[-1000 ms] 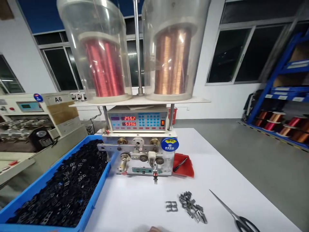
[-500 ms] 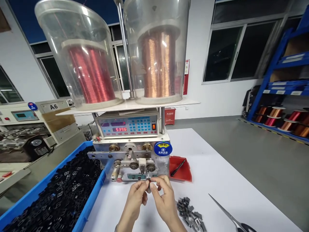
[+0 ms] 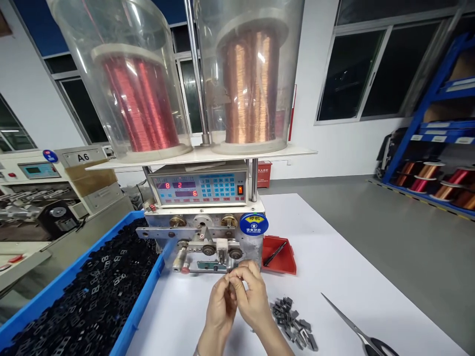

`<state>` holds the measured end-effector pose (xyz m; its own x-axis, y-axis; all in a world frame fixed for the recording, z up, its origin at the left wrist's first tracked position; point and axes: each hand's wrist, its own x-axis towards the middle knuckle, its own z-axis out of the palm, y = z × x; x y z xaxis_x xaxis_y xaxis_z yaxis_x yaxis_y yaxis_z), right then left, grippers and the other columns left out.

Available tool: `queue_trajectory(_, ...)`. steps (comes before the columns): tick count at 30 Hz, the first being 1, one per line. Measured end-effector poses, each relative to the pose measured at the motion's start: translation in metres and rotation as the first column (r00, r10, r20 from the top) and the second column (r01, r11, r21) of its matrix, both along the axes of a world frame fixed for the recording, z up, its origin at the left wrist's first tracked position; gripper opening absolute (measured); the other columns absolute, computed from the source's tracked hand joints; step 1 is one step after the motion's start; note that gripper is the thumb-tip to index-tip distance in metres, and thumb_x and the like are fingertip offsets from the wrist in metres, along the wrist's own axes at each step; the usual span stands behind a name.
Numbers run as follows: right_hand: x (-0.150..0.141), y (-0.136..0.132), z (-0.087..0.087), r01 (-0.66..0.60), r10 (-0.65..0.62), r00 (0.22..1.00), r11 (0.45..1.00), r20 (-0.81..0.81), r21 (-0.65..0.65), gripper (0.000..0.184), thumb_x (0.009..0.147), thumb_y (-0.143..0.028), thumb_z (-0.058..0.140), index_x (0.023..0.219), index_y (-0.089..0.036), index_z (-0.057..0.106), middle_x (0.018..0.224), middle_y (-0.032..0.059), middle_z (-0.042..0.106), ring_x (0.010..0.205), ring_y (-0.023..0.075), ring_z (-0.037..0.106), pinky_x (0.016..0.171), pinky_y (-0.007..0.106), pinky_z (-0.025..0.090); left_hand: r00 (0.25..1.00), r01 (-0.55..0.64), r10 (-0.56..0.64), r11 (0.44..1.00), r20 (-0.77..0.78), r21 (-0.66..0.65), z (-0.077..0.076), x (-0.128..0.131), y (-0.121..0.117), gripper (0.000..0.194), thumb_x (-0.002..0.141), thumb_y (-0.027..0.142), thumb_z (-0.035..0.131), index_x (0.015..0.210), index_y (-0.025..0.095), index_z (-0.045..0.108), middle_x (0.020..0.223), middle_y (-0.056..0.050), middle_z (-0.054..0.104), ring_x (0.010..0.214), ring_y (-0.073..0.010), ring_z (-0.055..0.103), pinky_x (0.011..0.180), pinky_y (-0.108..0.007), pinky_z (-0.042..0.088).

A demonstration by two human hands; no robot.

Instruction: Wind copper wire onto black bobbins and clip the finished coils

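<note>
My left hand [image 3: 221, 302] and my right hand [image 3: 252, 291] meet in front of the coil winding machine [image 3: 208, 230], at the right end of its lower mechanism. Thumb and forefinger of each hand are pinched together, fingertips touching. Whatever lies between them is hidden by the fingers. Just behind the fingertips is the machine's small metal spindle area, partly covered by my right hand. Above, the control box [image 3: 198, 190] shows lit red digits. To the right of my right hand lies a pile of small grey and dark metal-looking pieces [image 3: 293, 321].
A blue tray [image 3: 146, 289] full of small black frame-like parts stands left. A red bin [image 3: 287, 259] with a black pen sits behind on the right, and scissors [image 3: 356, 329] lie near the front. Wire spools, red [image 3: 143, 106] and copper [image 3: 252, 89], stand overhead in clear covers.
My fingers have drawn closer together, hiding the small reddish thing seen between them before. The control box digits have changed from 5396 to 6. The view has shifted slightly.
</note>
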<state>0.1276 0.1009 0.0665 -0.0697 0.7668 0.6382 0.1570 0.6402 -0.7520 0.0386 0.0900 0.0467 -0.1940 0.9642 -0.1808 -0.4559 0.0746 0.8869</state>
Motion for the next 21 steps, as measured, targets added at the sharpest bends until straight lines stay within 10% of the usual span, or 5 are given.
queue_trajectory(4,-0.008,0.010,-0.011,-0.140,0.036,0.951,0.937,-0.309,-0.322,0.034,0.081,-0.052,0.059,0.072,-0.020,0.062,0.069,0.0004,0.053,0.063,0.0139,0.050,0.060,0.028,0.042,0.962,0.053,-0.042,0.998,-0.270,0.034,0.021,-0.021,0.003,0.038,0.055,0.049,0.067,0.048,0.020,0.043,0.044,0.007,0.037,0.042,-0.0068,0.030,0.044,-0.023,0.024)
queue_trajectory(10,-0.031,0.017,-0.029,-0.535,0.039,0.742,0.636,-0.669,-0.556,0.057,0.065,-0.076,0.059,0.065,-0.021,0.043,0.054,-0.0070,0.039,0.046,0.0071,0.034,0.044,0.022,0.026,0.811,0.170,-0.119,0.985,-0.573,0.036,0.036,-0.041,0.007,0.028,0.066,0.032,0.068,0.048,0.019,0.050,0.046,0.002,0.052,0.046,-0.0107,0.043,0.049,-0.024,0.030)
queue_trajectory(21,-0.019,0.019,-0.050,-0.263,0.125,0.957,0.757,-0.263,-0.598,0.041,0.072,-0.062,0.053,0.066,-0.022,0.047,0.052,-0.0064,0.042,0.047,0.0104,0.039,0.049,0.025,0.032,0.820,0.036,0.013,0.997,-0.572,0.074,-0.014,-0.044,-0.034,0.054,0.072,0.072,0.051,0.063,0.018,0.056,0.056,0.002,0.051,0.045,-0.0092,0.038,0.046,-0.023,0.032)
